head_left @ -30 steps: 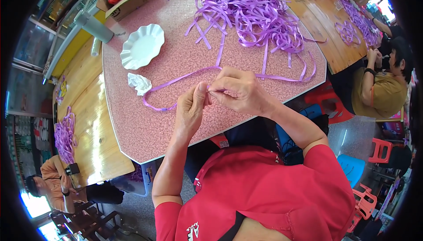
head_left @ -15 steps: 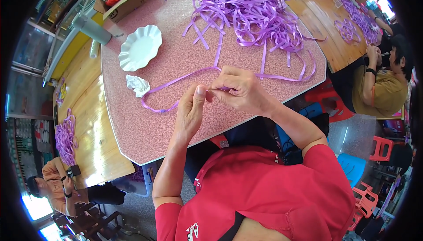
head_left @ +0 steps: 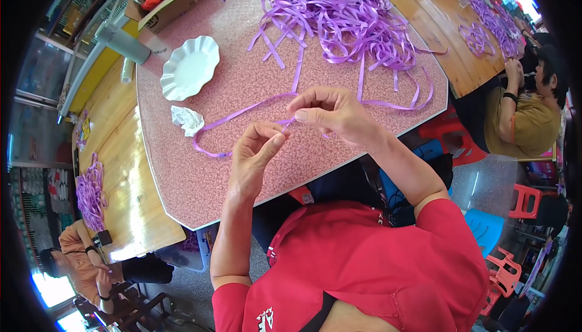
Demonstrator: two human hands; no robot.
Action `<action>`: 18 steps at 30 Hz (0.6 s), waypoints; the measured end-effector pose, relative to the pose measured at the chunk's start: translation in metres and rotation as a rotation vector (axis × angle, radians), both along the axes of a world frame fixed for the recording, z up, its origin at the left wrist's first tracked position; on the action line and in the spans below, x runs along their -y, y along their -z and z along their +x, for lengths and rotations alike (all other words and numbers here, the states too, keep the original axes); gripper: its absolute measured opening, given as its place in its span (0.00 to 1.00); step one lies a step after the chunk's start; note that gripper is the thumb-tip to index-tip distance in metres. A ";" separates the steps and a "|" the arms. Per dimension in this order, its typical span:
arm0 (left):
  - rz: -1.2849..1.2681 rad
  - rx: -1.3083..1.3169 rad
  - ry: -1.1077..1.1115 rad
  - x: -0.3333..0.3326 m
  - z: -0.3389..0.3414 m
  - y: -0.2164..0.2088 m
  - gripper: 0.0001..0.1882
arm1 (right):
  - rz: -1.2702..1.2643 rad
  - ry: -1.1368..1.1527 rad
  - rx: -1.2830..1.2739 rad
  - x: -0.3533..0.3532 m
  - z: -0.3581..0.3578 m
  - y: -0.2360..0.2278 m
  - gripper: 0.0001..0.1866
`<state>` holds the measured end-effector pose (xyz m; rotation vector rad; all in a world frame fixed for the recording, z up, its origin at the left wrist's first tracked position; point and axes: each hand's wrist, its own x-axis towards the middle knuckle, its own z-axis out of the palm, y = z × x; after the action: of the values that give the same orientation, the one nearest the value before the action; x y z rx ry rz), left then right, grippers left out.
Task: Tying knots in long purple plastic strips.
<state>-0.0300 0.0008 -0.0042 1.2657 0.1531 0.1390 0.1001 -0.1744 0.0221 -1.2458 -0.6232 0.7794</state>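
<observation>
A narrow purple ribbon [head_left: 240, 112] runs in a loop over the pink speckled tabletop and up to my fingers. Thumb and forefinger of my left hand [head_left: 254, 153] pinch it low. Just above and to the right, my right hand [head_left: 341, 117] pinches the same ribbon between thumb and fingertips, its other fingers curled. A short stretch of ribbon shows between the two pinches; whether it holds a knot or fold is too small to tell. Beyond my hands lies a big tangled heap of purple ribbons [head_left: 339, 13], with several loose ends trailing toward me.
Left of the ribbon are a white scalloped dish [head_left: 191, 68] and crumpled white tissue [head_left: 187, 121]. Farther back stand a grey-green bottle [head_left: 124, 42] and a cardboard box [head_left: 167, 4]. Co-workers sit at wooden tables left [head_left: 130, 198] and right, with more ribbon piles [head_left: 91, 192].
My hands have drawn slightly apart, the left one moving down and left, so ribbon now shows between the fingertips. The co-worker at left has lowered a hand.
</observation>
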 end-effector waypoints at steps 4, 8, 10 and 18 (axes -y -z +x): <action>-0.267 0.082 0.022 0.000 0.001 0.004 0.03 | -0.022 0.035 -0.277 -0.006 0.003 0.016 0.06; -0.344 0.167 -0.197 0.017 0.007 0.005 0.04 | -0.034 0.059 -0.238 -0.013 -0.012 0.026 0.07; -0.205 0.188 -0.263 0.016 0.011 0.005 0.05 | -0.032 0.102 -0.151 -0.014 -0.018 0.025 0.07; 0.827 0.311 -0.257 0.005 0.012 0.001 0.07 | -0.091 0.119 -0.077 -0.010 -0.011 0.019 0.09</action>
<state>-0.0181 -0.0046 -0.0050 2.0210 -0.0223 0.6685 0.0895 -0.1649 0.0035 -1.3169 -0.4515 0.7594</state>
